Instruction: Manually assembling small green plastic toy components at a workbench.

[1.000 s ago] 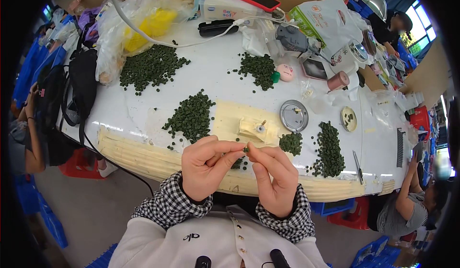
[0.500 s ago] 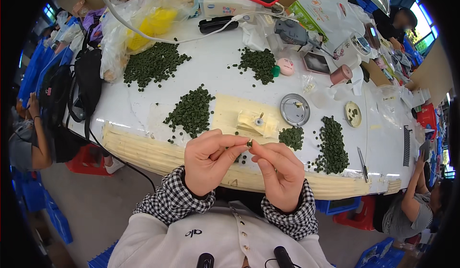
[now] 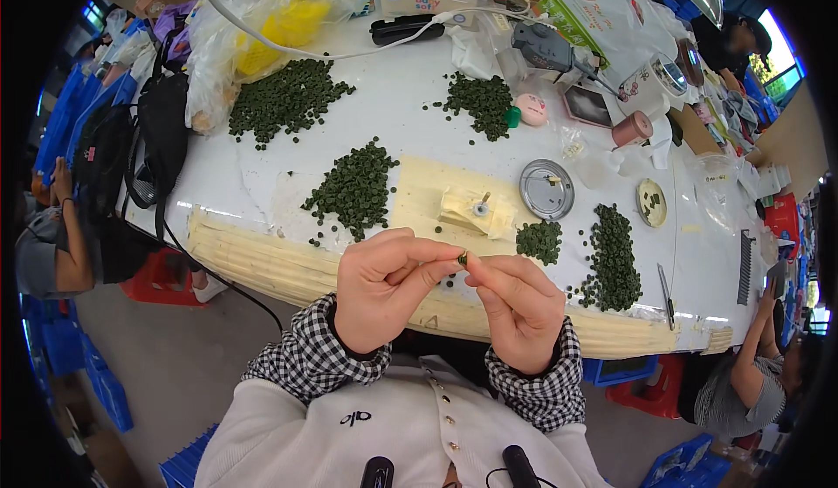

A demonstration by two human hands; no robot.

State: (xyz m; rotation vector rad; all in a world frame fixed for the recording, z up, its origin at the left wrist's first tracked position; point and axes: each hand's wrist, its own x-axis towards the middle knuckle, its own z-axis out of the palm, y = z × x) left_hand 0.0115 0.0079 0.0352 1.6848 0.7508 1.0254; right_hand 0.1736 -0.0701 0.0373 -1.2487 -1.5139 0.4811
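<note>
In front of the table's near edge, my left hand (image 3: 377, 289) and my right hand (image 3: 524, 312) meet fingertip to fingertip. Both are closed in a pinch on one small dark green piece (image 3: 463, 259), mostly covered by the fingers. Just beyond them stands a cream, tape-wrapped block (image 3: 463, 209) with an upright metal pin, on a pale yellow sheet (image 3: 421, 182). Loose dark green pieces lie in a heap (image 3: 351, 193) to the left of the sheet. A smaller heap (image 3: 539, 242) and a long heap (image 3: 614, 261) are to the right.
Two more green heaps (image 3: 284, 102) (image 3: 478, 104) lie farther back. A round metal dish (image 3: 534, 204), a cream dish (image 3: 648, 216) and a slim pen-like tool (image 3: 665, 294) are at the right. A white cable (image 3: 375, 50) crosses the cluttered back. Other people sit at both sides.
The whole view has shifted slightly, so the table things appear a little farther right. My hands stay pinched together, and the green piece between them shows a slightly different side.
</note>
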